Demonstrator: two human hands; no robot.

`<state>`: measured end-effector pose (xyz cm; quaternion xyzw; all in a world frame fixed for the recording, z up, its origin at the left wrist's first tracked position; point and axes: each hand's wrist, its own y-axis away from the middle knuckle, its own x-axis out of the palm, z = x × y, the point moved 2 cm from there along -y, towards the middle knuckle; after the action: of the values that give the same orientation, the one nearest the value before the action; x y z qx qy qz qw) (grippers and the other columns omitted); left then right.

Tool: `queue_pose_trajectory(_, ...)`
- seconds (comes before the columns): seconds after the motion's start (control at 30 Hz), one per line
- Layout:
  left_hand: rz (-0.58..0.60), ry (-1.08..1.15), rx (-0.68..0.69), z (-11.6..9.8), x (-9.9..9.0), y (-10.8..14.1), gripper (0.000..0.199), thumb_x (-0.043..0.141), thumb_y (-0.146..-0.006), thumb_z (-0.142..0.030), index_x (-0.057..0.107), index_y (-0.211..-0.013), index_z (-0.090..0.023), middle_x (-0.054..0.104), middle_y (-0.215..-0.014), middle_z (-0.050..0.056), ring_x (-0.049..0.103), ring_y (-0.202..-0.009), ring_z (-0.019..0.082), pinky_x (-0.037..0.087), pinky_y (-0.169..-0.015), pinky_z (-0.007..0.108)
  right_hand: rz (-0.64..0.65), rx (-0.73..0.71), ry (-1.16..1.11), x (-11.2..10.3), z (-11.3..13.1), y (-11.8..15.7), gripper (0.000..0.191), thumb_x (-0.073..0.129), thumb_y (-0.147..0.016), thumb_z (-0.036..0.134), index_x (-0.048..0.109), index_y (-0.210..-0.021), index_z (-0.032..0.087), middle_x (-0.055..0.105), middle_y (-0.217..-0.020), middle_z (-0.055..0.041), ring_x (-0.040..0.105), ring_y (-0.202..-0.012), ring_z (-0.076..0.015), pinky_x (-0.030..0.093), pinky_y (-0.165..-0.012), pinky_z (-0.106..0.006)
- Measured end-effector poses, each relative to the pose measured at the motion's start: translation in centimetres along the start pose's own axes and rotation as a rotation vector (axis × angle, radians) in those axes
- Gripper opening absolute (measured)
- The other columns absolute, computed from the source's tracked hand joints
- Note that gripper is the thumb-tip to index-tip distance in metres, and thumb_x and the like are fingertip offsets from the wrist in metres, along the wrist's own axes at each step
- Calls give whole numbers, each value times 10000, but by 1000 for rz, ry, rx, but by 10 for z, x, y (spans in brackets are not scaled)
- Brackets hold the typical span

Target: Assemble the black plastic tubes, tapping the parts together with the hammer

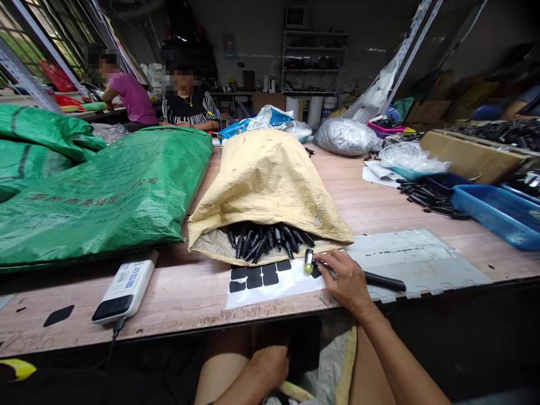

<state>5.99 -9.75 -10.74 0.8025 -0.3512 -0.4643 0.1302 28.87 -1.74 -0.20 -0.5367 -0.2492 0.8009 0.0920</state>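
Note:
My right hand (343, 278) is at the table's front edge, fingers bent round a black-handled, hammer-like tool (385, 281). The tool's short silver and yellow-green head (309, 262) points away from my fingertips. Beneath it lies a white sheet (291, 288) bearing several black rounded-square stickers (254, 280), one of them close to my fingers. Just behind, a yellow woven sack (270, 180) lies with its mouth towards me, showing many black pen-like tubes (261, 243). Below the table edge, my left hand (270, 364) is over my lap, beside another sack (333, 365); its fingers are in shadow.
A green sack (105, 191) fills the left side, with a white power bank (126, 287) and cable before it. A grey-white sheet (409, 259), loose black tubes (430, 198) and a blue tray (498, 211) are at right. Two people (188, 104) sit across the room.

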Motion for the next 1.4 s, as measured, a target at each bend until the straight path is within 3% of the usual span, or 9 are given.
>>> queue_pose_trajectory(0.1, 3, -56, 105, -14, -12, 13, 317, 613, -823, -263, 701, -1128, -272, 750, -1066, 85, 704, -976, 297, 521, -795, 381, -1, -4, 6, 0, 0, 0, 213, 577, -890, 197, 697, -1062, 236, 663, -959, -47, 573, -927, -220, 451, -833, -347)
queue_pose_trajectory(0.23, -73, 89, 402, -50, -71, 46, 153, 677, -846, -400, 725, -953, -302, 748, -862, -10, 679, -754, 195, 456, -644, 277, -1, -9, -3, 1, -1, 0, 219, 572, -886, 190, 695, -1062, 234, 662, -961, -52, 576, -928, -222, 454, -841, -351)
queue_pose_trajectory(0.4, -782, -3, 184, -49, -166, 29, 134, 576, -930, -339, 643, -880, -235, 674, -836, 16, 610, -752, 183, 407, -655, 289, -5, -8, -8, 1, 0, 0, 212, 573, -897, 200, 691, -1071, 230, 657, -954, -50, 569, -914, -222, 454, -829, -355)
queue_pose_trajectory(0.5, -1000, -132, 21, -33, -192, 1, 123, 644, -885, -324, 601, -937, -221, 631, -939, 47, 605, -858, 222, 412, -681, 304, -7, -11, -14, 0, 1, 0, 209, 573, -897, 190, 690, -1065, 231, 657, -958, -50, 570, -924, -223, 450, -839, -355)
queue_pose_trajectory(0.63, -1002, -221, 17, -23, -194, -15, 124, 660, -883, -322, 595, -930, -227, 594, -984, 45, 600, -892, 227, 422, -687, 304, -7, -8, -22, 0, 0, 0, 206, 573, -903, 195, 690, -1068, 234, 657, -961, -49, 568, -929, -221, 444, -849, -352)
queue_pose_trajectory(0.8, -1029, -174, 234, -29, -185, 6, 82, 622, -913, -252, 597, -986, -222, 630, -977, 34, 589, -949, 223, 449, -826, 329, -5, -1, -11, 2, -2, 1, 203, 577, -908, 212, 690, -1075, 236, 658, -965, -49, 562, -931, -222, 442, -854, -350)
queue_pose_trajectory(0.97, -697, -95, 477, -41, -163, 8, 107, 689, -855, -219, 629, -943, -219, 661, -923, 21, 585, -898, 212, 446, -814, 329, -16, -13, 4, 3, -2, 2, 207, 572, -914, 213, 692, -1080, 240, 662, -961, -49, 570, -917, -219, 451, -840, -345)
queue_pose_trajectory(1.17, -652, 64, 490, -34, -152, -9, 129, 725, -822, -222, 668, -937, -210, 649, -922, 29, 588, -927, 212, 438, -826, 327, -10, -46, -13, -1, -2, -1, 210, 545, -947, 208, 698, -1088, 236, 669, -956, -50, 590, -927, -211, 474, -850, -346)
queue_pose_trajectory(1.4, -630, 122, 470, -32, -154, -8, 147, 733, -794, -201, 693, -935, -214, 637, -902, 26, 581, -928, 212, 426, -827, 321, -176, -38, -228, -37, 23, -13, 249, 548, -966, 205, 655, -1187, 249, 679, -1060, -55, 625, -1009, -200, 503, -911, -345)
